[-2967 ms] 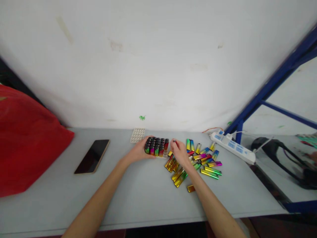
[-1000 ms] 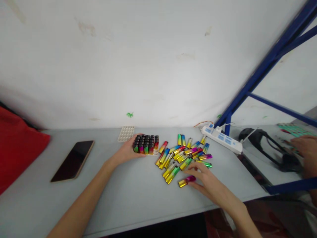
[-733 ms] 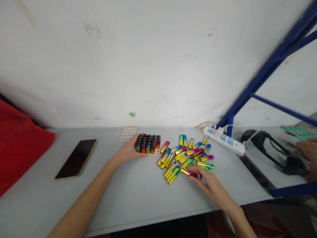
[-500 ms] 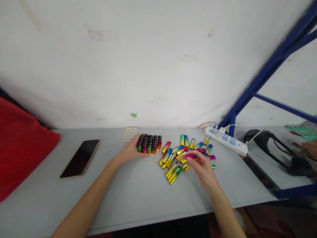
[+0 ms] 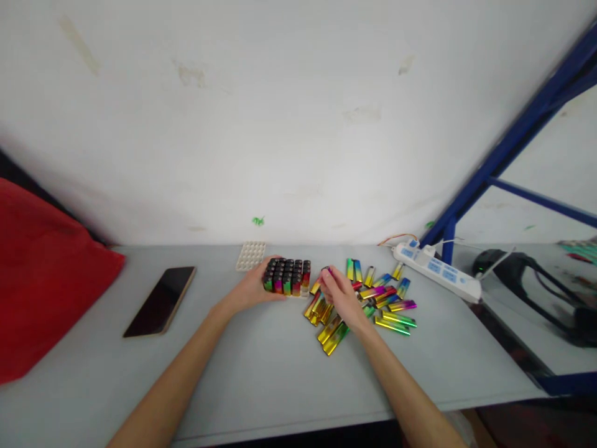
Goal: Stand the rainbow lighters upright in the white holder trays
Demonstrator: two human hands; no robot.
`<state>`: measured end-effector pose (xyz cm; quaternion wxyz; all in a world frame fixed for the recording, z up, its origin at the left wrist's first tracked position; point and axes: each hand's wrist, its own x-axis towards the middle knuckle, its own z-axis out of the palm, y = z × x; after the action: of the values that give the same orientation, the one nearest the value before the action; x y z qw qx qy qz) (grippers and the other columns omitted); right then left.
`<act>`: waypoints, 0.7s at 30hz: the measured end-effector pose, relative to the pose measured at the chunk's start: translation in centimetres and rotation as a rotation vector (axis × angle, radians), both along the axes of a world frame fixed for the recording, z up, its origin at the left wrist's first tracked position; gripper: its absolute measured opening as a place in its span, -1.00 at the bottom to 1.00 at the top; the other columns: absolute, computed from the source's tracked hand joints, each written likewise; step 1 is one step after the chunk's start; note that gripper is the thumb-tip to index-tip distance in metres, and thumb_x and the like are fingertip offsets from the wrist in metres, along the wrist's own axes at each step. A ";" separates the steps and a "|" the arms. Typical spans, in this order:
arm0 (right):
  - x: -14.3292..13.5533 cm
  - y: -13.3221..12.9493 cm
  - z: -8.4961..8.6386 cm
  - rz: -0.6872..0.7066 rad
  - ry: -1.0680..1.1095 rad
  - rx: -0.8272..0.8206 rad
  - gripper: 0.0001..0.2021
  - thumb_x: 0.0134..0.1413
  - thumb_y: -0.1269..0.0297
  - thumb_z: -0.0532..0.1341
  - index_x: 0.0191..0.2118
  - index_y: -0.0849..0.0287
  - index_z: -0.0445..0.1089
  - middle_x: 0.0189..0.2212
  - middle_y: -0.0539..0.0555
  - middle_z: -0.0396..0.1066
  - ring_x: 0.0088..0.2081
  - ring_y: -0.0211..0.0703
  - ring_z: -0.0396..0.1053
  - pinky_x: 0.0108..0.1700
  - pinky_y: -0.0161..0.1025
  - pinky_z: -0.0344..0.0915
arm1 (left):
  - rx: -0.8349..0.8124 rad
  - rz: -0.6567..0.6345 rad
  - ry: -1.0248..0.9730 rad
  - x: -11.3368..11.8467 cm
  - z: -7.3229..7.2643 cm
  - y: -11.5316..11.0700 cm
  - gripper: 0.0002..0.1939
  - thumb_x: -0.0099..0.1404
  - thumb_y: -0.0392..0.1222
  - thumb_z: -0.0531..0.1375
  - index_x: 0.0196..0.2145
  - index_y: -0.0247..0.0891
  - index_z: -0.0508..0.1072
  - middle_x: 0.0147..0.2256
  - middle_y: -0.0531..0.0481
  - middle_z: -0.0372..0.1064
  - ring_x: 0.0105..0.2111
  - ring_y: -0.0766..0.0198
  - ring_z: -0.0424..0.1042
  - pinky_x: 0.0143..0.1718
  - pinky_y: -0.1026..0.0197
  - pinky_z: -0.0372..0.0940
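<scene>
Near edge, before lighter tray (image 5: 305,292): grey bench (image 5: 280,373), bare arms reaching over it.
Red cloth item (image 5: 46,280): far left of lighter tray, cut off by view; can't tell what it is.
Loose lighters (image 5: 372,292): right of lighter tray, scattered pile, gold with mixed colours, lying flat; some hidden under right hand.
Phone (image 5: 161,302): left of lighter tray, well apart, screen dark.
Right hand (image 5: 336,292): just right of lighter tray, not touching; fingertips closed in pinch on one purple-ended lighter (image 5: 329,270), mostly hidden.
Left hand (image 5: 252,284): part-open, curled round left end of lighter tray; can't tell if lifting it.
Standing lighters (image 5: 285,274): upright in lighter tray, black tops up, tight rows.
Progress: lighter tray looks mostly filled; pale pockets at its near right corner not yet filled. Pile not yet stood up.
Power strip (image 5: 436,274): right of lighter tray, past pile, cables attached.
Second tray (image 5: 250,256): behind lighter tray, slightly left, white, pockets showing.
Blue frame (image 5: 513,138): far right of lighter tray.
Wall (image 5: 303,124): behind lighter tray, white, scuffed.
</scene>
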<state>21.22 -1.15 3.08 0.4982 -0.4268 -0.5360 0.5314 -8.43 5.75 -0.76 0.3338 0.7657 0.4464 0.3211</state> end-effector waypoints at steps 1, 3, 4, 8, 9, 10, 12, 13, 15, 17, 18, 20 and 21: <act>0.0 -0.1 -0.5 -0.046 -0.063 0.024 -0.20 0.25 -0.76 0.34 -0.33 -0.02 0.32 -0.51 -0.15 0.09 -0.47 -0.21 -0.01 -0.45 -0.21 -0.06 | 0.002 -0.004 0.002 0.0 0.0 0.0 0.18 0.05 0.14 0.72 0.52 -0.20 0.45 0.41 -0.25 0.64 0.40 -0.33 0.62 0.55 -0.25 0.47; 0.0 -0.3 -1.2 -0.125 -0.184 0.076 -0.20 0.31 -0.73 0.28 -0.42 -0.02 0.26 -0.52 -0.10 0.14 -0.43 -0.17 0.06 -0.41 -0.18 -0.02 | 0.009 -0.011 0.000 -0.1 -0.1 0.0 0.17 0.07 0.14 0.72 0.53 -0.19 0.44 0.41 -0.26 0.64 0.41 -0.33 0.62 0.56 -0.27 0.46; 0.0 -0.3 -1.4 -0.150 -0.232 0.093 -0.21 0.34 -0.70 0.26 -0.45 -0.02 0.24 -0.52 -0.08 0.15 -0.42 -0.16 0.08 -0.39 -0.17 -0.01 | 0.011 -0.013 -0.001 -0.1 -0.1 0.0 0.17 0.08 0.14 0.72 0.53 -0.19 0.44 0.42 -0.27 0.63 0.41 -0.33 0.62 0.56 -0.28 0.46; 0.0 -0.1 -1.9 -0.201 -0.347 0.091 -0.31 0.38 -0.54 0.21 -0.49 -0.04 0.19 -0.54 -0.09 0.13 -0.42 -0.15 0.09 -0.35 -0.15 0.01 | 0.018 -0.014 0.012 -0.1 -0.1 0.0 0.16 0.11 0.15 0.71 0.55 -0.19 0.41 0.43 -0.27 0.62 0.42 -0.32 0.61 0.57 -0.28 0.44; 0.0 0.0 -2.0 -0.210 -0.367 0.091 -0.34 0.38 -0.50 0.20 -0.48 -0.05 0.19 -0.55 -0.09 0.14 -0.43 -0.14 0.10 -0.34 -0.15 0.02 | 0.023 -0.016 0.018 -0.1 0.0 0.0 0.16 0.12 0.15 0.71 0.55 -0.19 0.42 0.43 -0.26 0.62 0.41 -0.31 0.62 0.57 -0.28 0.45; 0.0 0.0 -2.1 -0.217 -0.387 0.096 -0.37 0.38 -0.46 0.20 -0.47 -0.05 0.19 -0.55 -0.09 0.16 -0.43 -0.14 0.11 -0.33 -0.15 0.03 | 0.029 -0.017 0.023 -0.1 0.0 0.0 0.15 0.13 0.14 0.71 0.54 -0.19 0.42 0.42 -0.26 0.63 0.40 -0.31 0.62 0.56 -0.27 0.46; 0.0 0.1 -2.2 -0.227 -0.421 0.120 -0.42 0.40 -0.40 0.19 -0.45 -0.05 0.18 -0.56 -0.10 0.19 -0.44 -0.14 0.14 -0.32 -0.15 0.05 | 0.040 -0.018 0.030 -0.1 0.1 -0.1 0.14 0.11 0.13 0.72 0.54 -0.19 0.43 0.40 -0.25 0.65 0.39 -0.30 0.64 0.53 -0.25 0.49; 0.0 0.1 -2.3 -0.233 -0.431 0.135 -0.43 0.41 -0.38 0.19 -0.43 -0.05 0.18 -0.55 -0.10 0.20 -0.44 -0.13 0.15 -0.31 -0.15 0.05 | 0.041 -0.016 0.031 -0.1 0.1 -0.1 0.15 0.10 0.12 0.72 0.53 -0.18 0.44 0.39 -0.24 0.65 0.39 -0.31 0.64 0.52 -0.24 0.50; 0.0 0.0 -2.2 -0.231 -0.438 0.159 -0.45 0.46 -0.37 0.18 -0.39 -0.05 0.19 -0.54 -0.11 0.23 -0.43 -0.12 0.20 -0.30 -0.15 0.09 | 0.033 -0.007 0.025 -0.1 0.2 -0.1 0.16 0.08 0.12 0.73 0.53 -0.18 0.45 0.40 -0.24 0.66 0.39 -0.31 0.64 0.52 -0.23 0.50; 0.0 -0.2 -2.1 -0.203 -0.435 0.174 -0.48 0.54 -0.35 0.16 -0.33 -0.05 0.23 -0.50 -0.10 0.28 -0.41 -0.10 0.27 -0.29 -0.16 0.16 | 0.018 0.002 0.013 -0.1 0.2 -0.2 0.17 0.06 0.12 0.74 0.52 -0.18 0.45 0.41 -0.25 0.65 0.40 -0.32 0.64 0.53 -0.23 0.49; 0.1 -0.3 -2.0 -0.184 -0.439 0.186 -0.49 0.59 -0.33 0.14 -0.29 -0.05 0.25 -0.47 -0.09 0.31 -0.39 -0.08 0.31 -0.29 -0.15 0.22 | 0.012 0.006 0.009 -0.1 0.2 -0.2 0.17 0.06 0.12 0.74 0.52 -0.18 0.45 0.41 -0.25 0.65 0.40 -0.33 0.63 0.54 -0.24 0.49; 0.3 -0.5 -1.8 -0.157 -0.466 0.248 -0.51 0.68 -0.28 0.10 -0.24 -0.04 0.29 -0.37 -0.02 0.42 -0.32 -0.03 0.43 -0.23 -0.13 0.35 | 0.003 0.008 0.003 -0.1 0.2 -0.2 0.17 0.05 0.12 0.74 0.52 -0.17 0.45 0.42 -0.26 0.64 0.41 -0.34 0.62 0.56 -0.27 0.47; 0.4 -0.5 -1.7 -0.157 -0.492 0.298 -0.52 0.72 -0.25 0.09 -0.21 -0.03 0.33 -0.30 0.03 0.48 -0.26 0.00 0.49 -0.17 -0.11 0.42 | 0.001 0.006 0.000 -0.1 0.2 -0.3 0.17 0.05 0.11 0.74 0.52 -0.17 0.45 0.43 -0.26 0.63 0.42 -0.34 0.62 0.56 -0.27 0.46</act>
<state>21.66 -1.66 1.36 0.4500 -0.5054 -0.6780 0.2872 -8.50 5.48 -0.58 0.3325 0.7645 0.4485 0.3222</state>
